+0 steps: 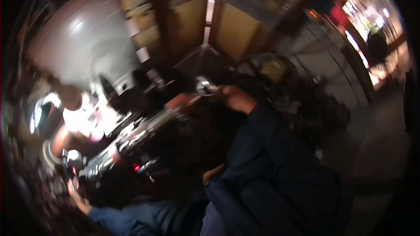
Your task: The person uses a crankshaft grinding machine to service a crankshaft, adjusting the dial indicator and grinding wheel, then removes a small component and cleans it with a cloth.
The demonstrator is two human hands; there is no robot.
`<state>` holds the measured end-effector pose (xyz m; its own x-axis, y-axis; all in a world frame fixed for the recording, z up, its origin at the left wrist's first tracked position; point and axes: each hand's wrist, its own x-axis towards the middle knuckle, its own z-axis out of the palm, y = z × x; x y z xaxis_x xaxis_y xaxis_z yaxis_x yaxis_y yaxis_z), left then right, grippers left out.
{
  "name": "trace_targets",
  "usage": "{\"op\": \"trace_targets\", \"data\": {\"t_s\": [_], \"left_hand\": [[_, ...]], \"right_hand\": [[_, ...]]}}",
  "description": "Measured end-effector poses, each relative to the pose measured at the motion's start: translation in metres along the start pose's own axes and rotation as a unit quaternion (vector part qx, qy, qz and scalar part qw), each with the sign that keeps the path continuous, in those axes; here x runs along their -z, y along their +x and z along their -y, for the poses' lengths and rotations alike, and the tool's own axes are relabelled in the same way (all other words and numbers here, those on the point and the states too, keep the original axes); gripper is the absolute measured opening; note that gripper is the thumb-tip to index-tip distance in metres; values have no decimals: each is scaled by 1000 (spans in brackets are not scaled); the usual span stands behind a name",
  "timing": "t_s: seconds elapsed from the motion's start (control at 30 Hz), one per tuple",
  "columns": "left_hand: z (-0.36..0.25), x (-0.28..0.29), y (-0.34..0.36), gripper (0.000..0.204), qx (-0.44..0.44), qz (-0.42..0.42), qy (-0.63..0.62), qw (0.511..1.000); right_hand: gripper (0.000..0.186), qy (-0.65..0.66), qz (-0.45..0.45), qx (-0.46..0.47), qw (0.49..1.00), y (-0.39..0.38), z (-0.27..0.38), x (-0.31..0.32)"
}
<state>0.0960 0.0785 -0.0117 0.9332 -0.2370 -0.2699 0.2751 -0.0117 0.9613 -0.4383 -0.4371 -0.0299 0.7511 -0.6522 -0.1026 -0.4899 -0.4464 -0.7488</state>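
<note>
Motion blur smears much of the head view. A long, shiny metal machine (pixel 142 129) with rails or rods runs slantwise from the lower left to the middle. At its left end, beside a shiny rounded metal part (pixel 75 156), is my left hand (pixel 80 199); its fingers are too smeared to tell their grip. My right hand (pixel 238 99) reaches to the machine's far right end. Its fingers are closed at a small bright metal part (pixel 204 86), whose kind is unclear. Next to that part lies a reddish, skin-coloured shape (pixel 180 101) that I cannot identify.
A bright light (pixel 89 120) glares behind the machine's left half. A small red light (pixel 137 167) glows on its near side. A large pale grey surface (pixel 81 35) rises at the far left. Wooden panels (pixel 236 28) stand at the back, and dark clutter (pixel 302 105) lies right.
</note>
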Motion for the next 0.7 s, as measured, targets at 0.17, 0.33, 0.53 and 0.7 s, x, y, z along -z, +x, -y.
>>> {"op": "trace_targets", "data": {"t_s": [0.17, 0.33, 0.53, 0.7], "left_hand": [[9, -34, 10, 57, 15, -18, 23, 999], [34, -95, -15, 57, -13, -80, 16, 997], [51, -141, -30, 57, -37, -108, 1, 993], [63, -165, -36, 58, -49, -120, -6, 992]], "right_hand": [[53, -254, -246, 36, 935, -128, 15, -1], [50, -62, -306, 9, 950, -158, -31, 12], [37, -312, -278, -323, 849, -203, -158, 68], [35, -292, -405, -367, 785, -265, -304, 66]]}}
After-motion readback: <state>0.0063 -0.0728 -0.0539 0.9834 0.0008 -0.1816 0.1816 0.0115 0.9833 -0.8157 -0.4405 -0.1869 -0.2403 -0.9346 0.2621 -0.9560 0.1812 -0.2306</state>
